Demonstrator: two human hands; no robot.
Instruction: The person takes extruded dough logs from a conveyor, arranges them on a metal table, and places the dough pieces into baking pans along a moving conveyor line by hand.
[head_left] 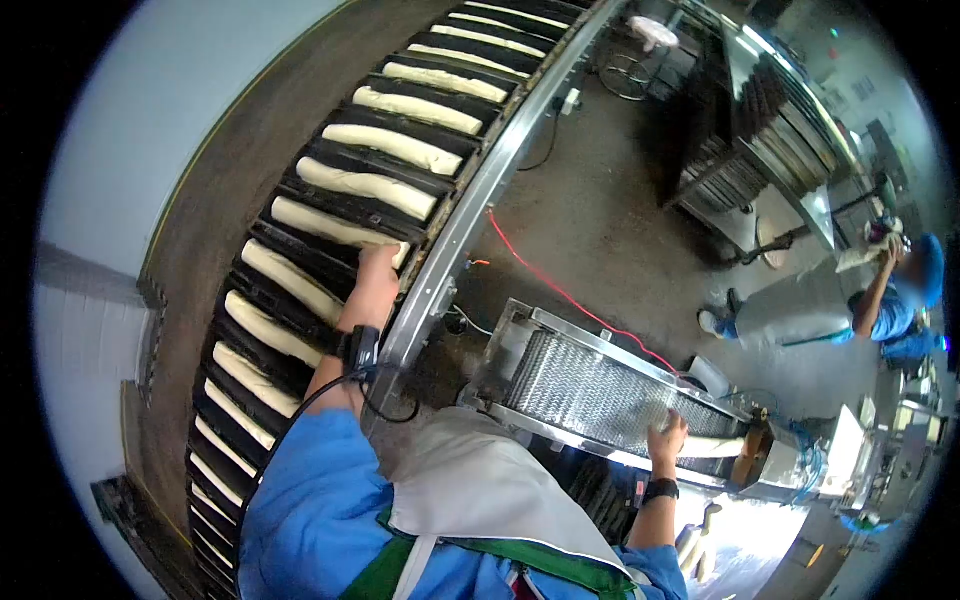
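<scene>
Left hand (378, 264) on a dough strip (325, 222) in black slotted trays (325, 262), grip I can't confirm; right hand (667, 440), loosely open, at mesh-conveyor (575, 385) dough (715, 448).

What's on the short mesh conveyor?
A pale strip lies on the mesh belt beside the right hand. The belt beneath it, and whatever the brown block covers, can't be seen.

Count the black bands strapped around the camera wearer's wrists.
2. One is on the left wrist, behind the left hand, which is at a dough strip; the other is on the right wrist, behind the right hand.
</scene>
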